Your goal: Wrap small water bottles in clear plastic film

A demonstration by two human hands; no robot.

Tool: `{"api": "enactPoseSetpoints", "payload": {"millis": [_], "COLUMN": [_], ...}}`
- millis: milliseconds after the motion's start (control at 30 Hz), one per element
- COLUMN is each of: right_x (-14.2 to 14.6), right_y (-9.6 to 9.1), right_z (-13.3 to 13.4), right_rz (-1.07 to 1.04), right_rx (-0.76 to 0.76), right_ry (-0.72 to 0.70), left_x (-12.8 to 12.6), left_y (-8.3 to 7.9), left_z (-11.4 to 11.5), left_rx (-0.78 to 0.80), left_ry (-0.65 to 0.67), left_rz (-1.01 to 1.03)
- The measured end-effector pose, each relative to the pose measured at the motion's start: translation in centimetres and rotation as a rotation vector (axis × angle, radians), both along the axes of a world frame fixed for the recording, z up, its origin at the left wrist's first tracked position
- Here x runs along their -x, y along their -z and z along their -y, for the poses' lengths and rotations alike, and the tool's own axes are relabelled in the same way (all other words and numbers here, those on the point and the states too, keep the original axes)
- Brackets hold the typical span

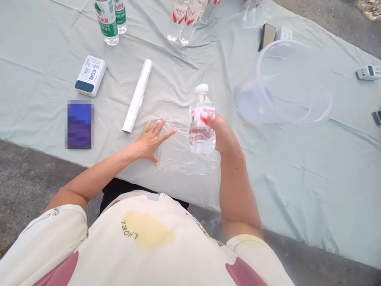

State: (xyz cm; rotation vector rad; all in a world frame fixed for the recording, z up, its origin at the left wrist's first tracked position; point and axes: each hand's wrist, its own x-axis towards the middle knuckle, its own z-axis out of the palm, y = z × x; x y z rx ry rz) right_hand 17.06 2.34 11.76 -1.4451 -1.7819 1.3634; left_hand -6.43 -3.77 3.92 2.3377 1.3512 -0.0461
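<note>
My right hand point(224, 133) grips a clear water bottle point(202, 137) with a white cap and a red-and-white label, upright above a thin clear plastic sheet point(184, 163). Whether the bottle's base touches the sheet, I cannot tell. Spread flat at the sheet's left edge, my left hand point(151, 141) has its fingers apart and holds nothing. Just beyond it lies a white roll point(137, 96), likely of plastic film, slanting away from me on the pale green tablecloth point(178, 75).
A clear plastic tub point(293, 83) lies tipped at the right. Green-labelled bottles point(106, 22) and red-labelled bottles point(186, 22) stand at the back. To the left are a white device point(91, 75) and a blurred-out blue object point(79, 125). Small devices point(369, 72) sit far right.
</note>
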Motion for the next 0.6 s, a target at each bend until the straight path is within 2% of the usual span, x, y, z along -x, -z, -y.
{"api": "enactPoseSetpoints", "payload": {"millis": [100, 167, 233, 333, 600], "right_x": [-1.3, -1.5, -1.1, 0.2, 4.0], "right_y": [-1.3, -1.2, -0.7, 0.2, 3.4], "right_z": [4.1, 5.3, 5.5, 5.0, 4.1], "right_rz": [0.173, 0.385, 0.537, 0.595, 0.555], "right_rx": [0.332, 0.383, 0.375, 0.337, 0.119], "right_ry": [-0.139, -0.228, -0.303, -0.302, -0.051], "left_x": [0.1, 0.2, 0.2, 0.3, 0.5], "left_y": [0.2, 0.4, 0.5, 0.5, 0.7], "left_z": [0.1, 0.2, 0.2, 0.3, 0.3], "left_rx": [-0.017, -0.028, -0.033, -0.021, -0.030], "left_ry": [-0.002, 0.003, 0.007, 0.009, 0.005], "left_rz": [0.043, 0.068, 0.090, 0.108, 0.095]}}
